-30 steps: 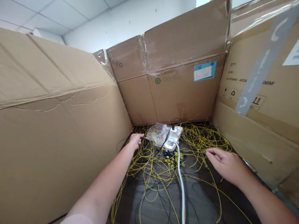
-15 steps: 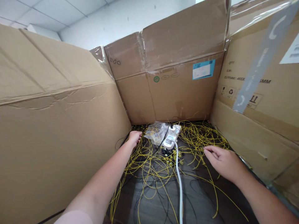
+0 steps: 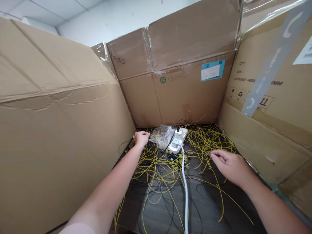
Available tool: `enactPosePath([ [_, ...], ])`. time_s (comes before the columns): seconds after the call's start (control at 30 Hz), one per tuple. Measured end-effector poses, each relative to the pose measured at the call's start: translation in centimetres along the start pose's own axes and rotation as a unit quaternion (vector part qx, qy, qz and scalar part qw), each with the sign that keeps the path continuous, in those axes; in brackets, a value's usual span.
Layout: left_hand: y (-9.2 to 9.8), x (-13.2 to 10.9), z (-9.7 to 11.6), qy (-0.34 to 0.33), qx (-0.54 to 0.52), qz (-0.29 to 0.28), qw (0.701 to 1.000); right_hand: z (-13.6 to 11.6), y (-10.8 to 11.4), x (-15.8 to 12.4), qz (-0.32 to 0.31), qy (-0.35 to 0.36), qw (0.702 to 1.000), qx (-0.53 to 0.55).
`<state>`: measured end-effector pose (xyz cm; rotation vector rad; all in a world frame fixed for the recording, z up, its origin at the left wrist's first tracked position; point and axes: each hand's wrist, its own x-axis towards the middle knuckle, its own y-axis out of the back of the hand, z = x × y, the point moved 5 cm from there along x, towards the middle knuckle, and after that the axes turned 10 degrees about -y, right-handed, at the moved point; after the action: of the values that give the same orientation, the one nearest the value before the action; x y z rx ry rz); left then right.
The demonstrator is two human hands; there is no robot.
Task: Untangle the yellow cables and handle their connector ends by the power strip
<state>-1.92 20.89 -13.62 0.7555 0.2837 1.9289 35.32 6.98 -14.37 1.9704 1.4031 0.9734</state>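
Observation:
My left hand [image 3: 141, 138] is closed, thumb and fingers pinched together, over the left part of the yellow wires [image 3: 156, 175] beside a clear plastic bag [image 3: 162, 137]. My right hand [image 3: 227, 165] is also closed in a pinch, at the near edge of the right tangle of yellow wires [image 3: 207, 139]. Whatever either pinch holds is too small or hidden to name. Between the hands lies a white power strip [image 3: 175, 146] with a white plug adapter [image 3: 179, 134] in it. Small yellow pieces [image 3: 180, 161] and black pieces [image 3: 172, 155] lie just in front of the strip.
Tall cardboard walls stand at left [image 3: 60, 146], back [image 3: 180, 97] and right [image 3: 263, 136] of the dark table top [image 3: 170, 208]. A white cable [image 3: 185, 195] runs from the strip toward me. Thin black wires [image 3: 195, 208] lie among the yellow ones.
My left hand has shifted slightly up and right, nearer the plastic bag, and its wrist has turned. The right hand stays pinched in nearly the same place. The view has tilted slightly.

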Motion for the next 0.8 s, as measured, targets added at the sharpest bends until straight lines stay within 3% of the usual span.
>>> enactPosePath([
  [0.1,0.5,-0.1,2.5,-0.068,0.037,0.018,0.997,0.0,0.1,0.0,0.010,0.006,1.000,-0.005],
  [0.2,0.7,-1.0,6.1,-0.199,0.063,0.035,0.977,-0.3,0.3,-0.1,0.014,0.009,1.000,0.000],
  [0.37,1.0,-5.1,11.3,-0.330,0.010,0.066,0.942,-0.9,0.7,-0.4,0.011,0.004,1.000,0.007],
  [0.5,-0.3,-9.9,14.3,-0.459,-0.051,-0.040,0.886,-1.4,0.8,-0.9,-0.016,0.021,0.999,0.019],
  [0.63,-2.2,-14.8,15.3,-0.565,-0.044,-0.159,0.808,-3.0,0.4,-2.1,-0.113,0.116,0.985,0.064],
  [0.8,-3.9,-18.7,15.5,-0.639,0.058,-0.210,0.738,-3.8,-0.1,-3.2,-0.172,0.193,0.964,0.063],
])
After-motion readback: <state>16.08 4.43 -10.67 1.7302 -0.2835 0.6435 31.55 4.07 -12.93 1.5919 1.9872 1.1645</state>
